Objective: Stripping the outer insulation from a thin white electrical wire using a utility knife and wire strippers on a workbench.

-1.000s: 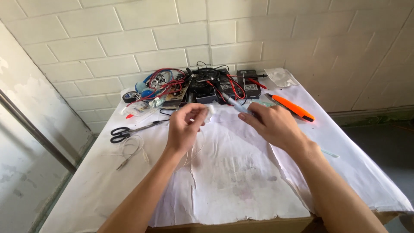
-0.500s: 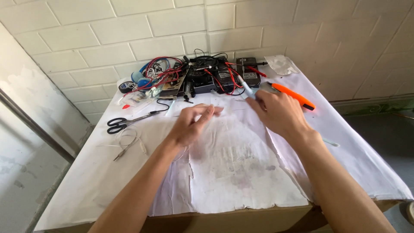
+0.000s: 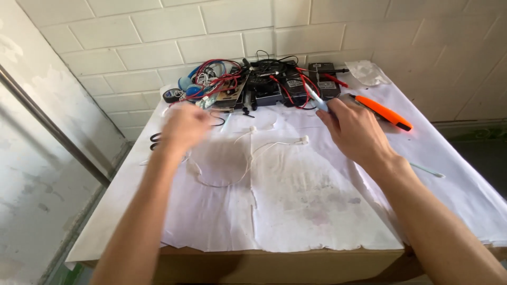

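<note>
Right grip: right hand [image 3: 355, 129] is curled about a slim silver-blue pen-like tool [image 3: 316, 97], whose tip pokes out past the fingers toward the wall; the hand hovers just above the paper.
Left grip: left hand [image 3: 185, 126] is blurred, so I cannot tell how far its fingers are spread or whether anything is between them; it hangs over the left part of the worktop.
Earphones: white wired earphones [image 3: 248, 153] lie loose on the paper between the two hands, one bud [image 3: 304, 140] just left of the right grip, the cord looping down and back toward the left grip.
Scissors: black-handled scissors [image 3: 156, 141] sit just left of the left grip, mostly hidden behind that hand and wrist.
Beyond the grips: a pile of electronics [image 3: 264, 87], boards, black boxes and red, blue and black wires, rests against the tiled wall [image 3: 327, 37], just past both hands.
Right of the right grip: an orange and black cutter-like tool [image 3: 383, 112] lies at a slant, close to the knuckles; a thin pale strip [image 3: 426, 170] lies further out beside the forearm.
Worktop: white paper sheets [image 3: 296, 211], stained grey in the middle, cover the worktop [image 3: 274, 258] under both arms.
</note>
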